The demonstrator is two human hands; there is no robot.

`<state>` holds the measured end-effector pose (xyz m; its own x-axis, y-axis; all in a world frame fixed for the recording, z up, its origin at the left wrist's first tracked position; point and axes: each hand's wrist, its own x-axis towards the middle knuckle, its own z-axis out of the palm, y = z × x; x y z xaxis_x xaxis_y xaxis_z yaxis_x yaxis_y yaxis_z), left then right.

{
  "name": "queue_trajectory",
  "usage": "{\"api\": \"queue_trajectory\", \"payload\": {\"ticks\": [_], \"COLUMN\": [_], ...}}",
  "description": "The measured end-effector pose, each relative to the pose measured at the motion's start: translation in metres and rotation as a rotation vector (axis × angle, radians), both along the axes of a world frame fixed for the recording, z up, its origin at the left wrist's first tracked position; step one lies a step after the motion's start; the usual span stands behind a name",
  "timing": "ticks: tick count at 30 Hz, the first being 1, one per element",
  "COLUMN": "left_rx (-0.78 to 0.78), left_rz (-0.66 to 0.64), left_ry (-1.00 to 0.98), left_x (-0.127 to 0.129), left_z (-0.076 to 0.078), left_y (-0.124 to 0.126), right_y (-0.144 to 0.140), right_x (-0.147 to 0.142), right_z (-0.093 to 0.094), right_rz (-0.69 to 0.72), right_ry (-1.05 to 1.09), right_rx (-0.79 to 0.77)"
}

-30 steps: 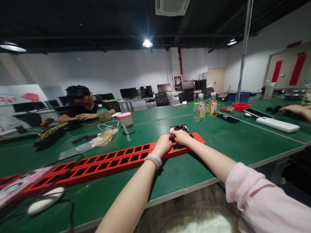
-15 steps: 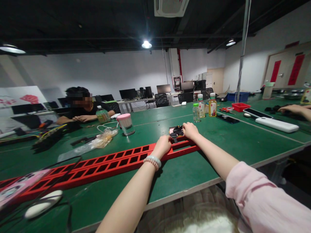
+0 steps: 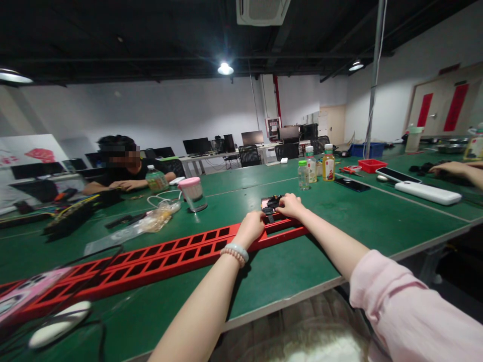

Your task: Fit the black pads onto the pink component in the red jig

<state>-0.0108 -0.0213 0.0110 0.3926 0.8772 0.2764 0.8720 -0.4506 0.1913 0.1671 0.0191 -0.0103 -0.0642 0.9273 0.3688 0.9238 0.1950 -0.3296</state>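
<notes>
A long red frame (image 3: pixel 177 262) with two rows of rectangular slots lies across the green table. My left hand (image 3: pixel 252 225), with beads on its wrist, rests over the frame's right part. Its fingers are curled down beside a small black piece (image 3: pixel 269 219) in the frame; their tips are hidden. Just behind the frame stands a small open box (image 3: pixel 266 201) of small black parts (image 3: pixel 272 204). My right hand (image 3: pixel 291 206) reaches over the box's right side, fingers bent together at those parts. Whatever its fingertips hold is too small to make out.
A lidded cup (image 3: pixel 193 195), a plastic bag (image 3: pixel 149 223) and a white mouse (image 3: pixel 60 324) lie leftward. Bottles (image 3: pixel 328 163), a phone (image 3: pixel 351 184), a white case (image 3: pixel 428 193) and a red tray (image 3: pixel 373 165) are rightward. A person (image 3: pixel 121 166) sits opposite; another person's hand (image 3: pixel 451 168) shows at right.
My right hand has moved slightly left and down, from the box's right edge onto the black parts. My left hand stays over the frame. The whole view has shifted slightly.
</notes>
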Motion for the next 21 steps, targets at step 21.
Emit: {"api": "queue_trajectory", "payload": {"ticks": [21], "left_rx": [0.075], "left_rz": [-0.032], "left_ry": [0.047], "left_x": [0.0], "left_z": [-0.003], "left_y": [0.01], "right_y": [-0.002], "right_x": [0.004], "right_z": [0.011], "right_rz": [0.041], "right_ry": [0.029], "right_rx": [0.013]}}
